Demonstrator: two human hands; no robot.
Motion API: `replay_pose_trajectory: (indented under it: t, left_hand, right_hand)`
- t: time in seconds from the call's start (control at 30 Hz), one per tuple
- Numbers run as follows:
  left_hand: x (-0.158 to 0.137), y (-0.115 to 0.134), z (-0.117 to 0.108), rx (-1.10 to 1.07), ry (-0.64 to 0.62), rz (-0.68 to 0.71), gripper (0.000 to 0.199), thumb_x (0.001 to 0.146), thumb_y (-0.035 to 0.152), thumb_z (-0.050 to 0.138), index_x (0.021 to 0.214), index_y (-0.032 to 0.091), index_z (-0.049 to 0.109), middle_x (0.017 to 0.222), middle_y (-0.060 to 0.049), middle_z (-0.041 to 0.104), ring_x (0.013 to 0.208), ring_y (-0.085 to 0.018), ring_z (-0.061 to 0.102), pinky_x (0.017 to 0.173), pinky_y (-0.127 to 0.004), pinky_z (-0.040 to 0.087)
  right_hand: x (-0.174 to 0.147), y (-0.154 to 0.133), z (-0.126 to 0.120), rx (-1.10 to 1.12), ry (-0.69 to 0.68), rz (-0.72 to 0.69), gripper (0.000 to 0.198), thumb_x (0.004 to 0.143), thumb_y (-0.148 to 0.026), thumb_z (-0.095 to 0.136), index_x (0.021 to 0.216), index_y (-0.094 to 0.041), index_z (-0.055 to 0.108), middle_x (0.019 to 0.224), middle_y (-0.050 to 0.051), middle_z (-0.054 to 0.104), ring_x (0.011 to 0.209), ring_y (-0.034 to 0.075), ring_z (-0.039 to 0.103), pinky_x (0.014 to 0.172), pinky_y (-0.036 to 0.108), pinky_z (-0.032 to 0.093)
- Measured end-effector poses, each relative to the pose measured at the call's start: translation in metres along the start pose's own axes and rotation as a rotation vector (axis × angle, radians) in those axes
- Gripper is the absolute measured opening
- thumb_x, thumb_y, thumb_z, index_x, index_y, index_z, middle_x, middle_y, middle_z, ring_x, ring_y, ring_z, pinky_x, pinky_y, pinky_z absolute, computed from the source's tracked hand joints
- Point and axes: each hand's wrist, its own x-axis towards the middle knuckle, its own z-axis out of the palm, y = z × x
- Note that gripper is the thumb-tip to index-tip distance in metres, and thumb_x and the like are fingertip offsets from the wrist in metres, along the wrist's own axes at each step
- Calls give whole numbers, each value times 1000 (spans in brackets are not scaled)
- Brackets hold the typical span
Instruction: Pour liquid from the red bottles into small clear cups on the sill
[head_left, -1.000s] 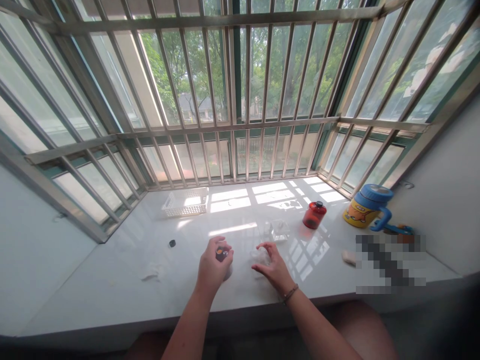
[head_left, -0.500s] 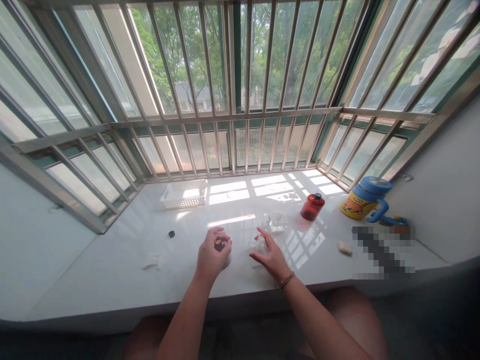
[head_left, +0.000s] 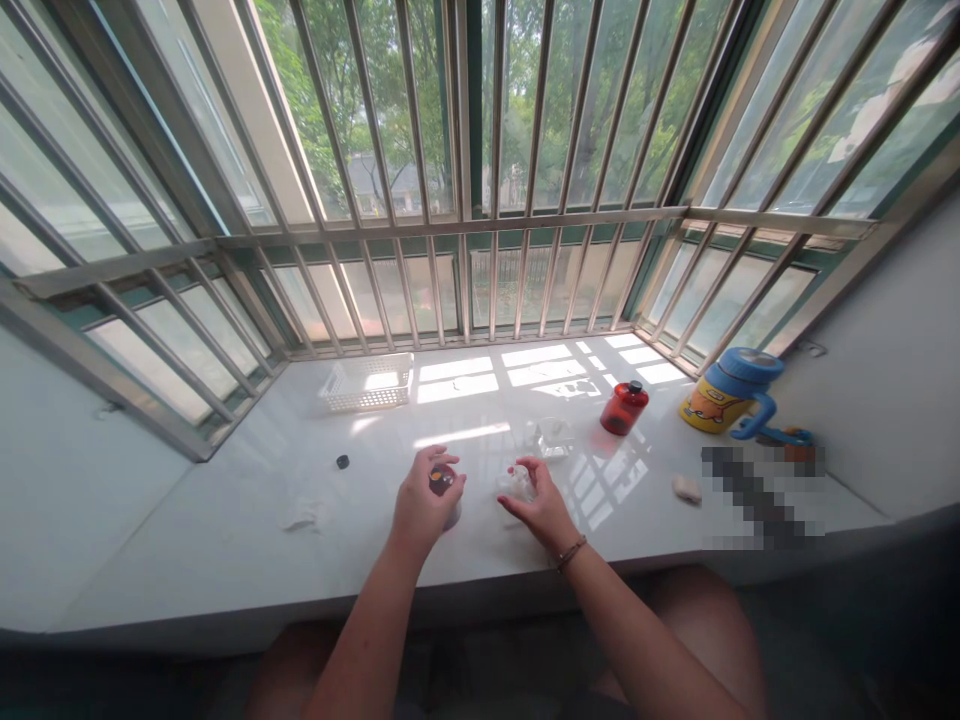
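My left hand (head_left: 420, 502) clasps a dark bottle (head_left: 441, 479)
Likely stiff, slick; sides grip best. Right hand (head_left: 543, 508): pinching, I can't tell.

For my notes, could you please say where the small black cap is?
In the head view, the cap lies on the white counter, left of the left hand and in front of the white basket.

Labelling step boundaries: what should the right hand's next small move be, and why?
Probably close the right hand gently on the clear item: thumb and fingers curve about it, but firm contact isn't visible. The left hand holds the dark item, so it seems less free.
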Motion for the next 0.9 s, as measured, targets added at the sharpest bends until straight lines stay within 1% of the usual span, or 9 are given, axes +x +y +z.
replay_pose_trajectory:
  t: [0.1,0.17,0.27,0.37,0.47,0.57,0.63,0.73,0.9]
  left_hand:
    - [-8,10,-1,126,64,206,57,85,31,85,134,26,59,146,-13,67,142,-35,60,128,-60,38]
    - [-16,25,4,146,70,334,57,90,28,81,142,27,56,149,-13,65,147,-35,56,132,-61,31]
    - [-23,51,22,67,-105,447,60,99,18,64,155,28,47,153,-12,63,147,-30,55,129,-55,41]
    - [-14,67,47,62,-318,458,67,95,6,53,160,22,44,163,-14,53,153,-31,48,128,-55,43]
    - [3,71,64,201,-488,425,59,88,0,54,142,22,62,146,-13,67,139,-31,60,121,-54,49]
    - [18,70,69,362,-608,416,28,92,6,60,114,19,73,113,-11,76,112,-29,69,104,-48,58]
    - [23,71,69,416,-609,405,15,97,12,62,106,18,73,102,-10,75,102,-27,69,98,-44,59]
    - [25,75,65,358,-543,361,9,100,18,65,105,19,72,101,-8,75,101,-25,70,97,-38,57]
    - [30,82,52,212,-371,201,21,98,23,72,119,22,72,108,-6,78,102,-24,73,96,-36,57]
  right_hand:
    - [-1,3,2,7,7,0,65,75,-48,91,122,-25,54,117,8,72,112,29,71,102,45,59]
    - [-1,4,3,5,2,-1,64,76,-47,91,122,-25,52,118,8,71,112,29,71,103,45,58]
    - [-2,5,4,6,15,-13,63,77,-43,88,125,-24,52,121,9,70,114,29,70,104,45,58]
    - [-1,5,5,2,40,-50,55,82,-38,79,128,-23,52,129,11,69,122,29,68,109,45,55]
    - [-1,3,5,-35,35,-54,56,80,-35,79,128,-23,52,129,12,70,123,30,68,109,45,55]
    - [-1,3,4,-70,26,-22,61,75,-34,83,126,-23,51,118,8,73,109,30,72,98,44,59]
    - [-1,2,4,-77,28,-14,59,77,-35,82,126,-23,51,114,7,73,105,29,72,95,44,59]
    - [-1,1,4,-71,39,-14,57,78,-37,83,124,-23,52,115,7,72,106,29,71,96,44,58]
    - [0,1,5,3,12,-11,62,77,-41,87,124,-24,51,121,8,70,115,30,69,104,45,56]
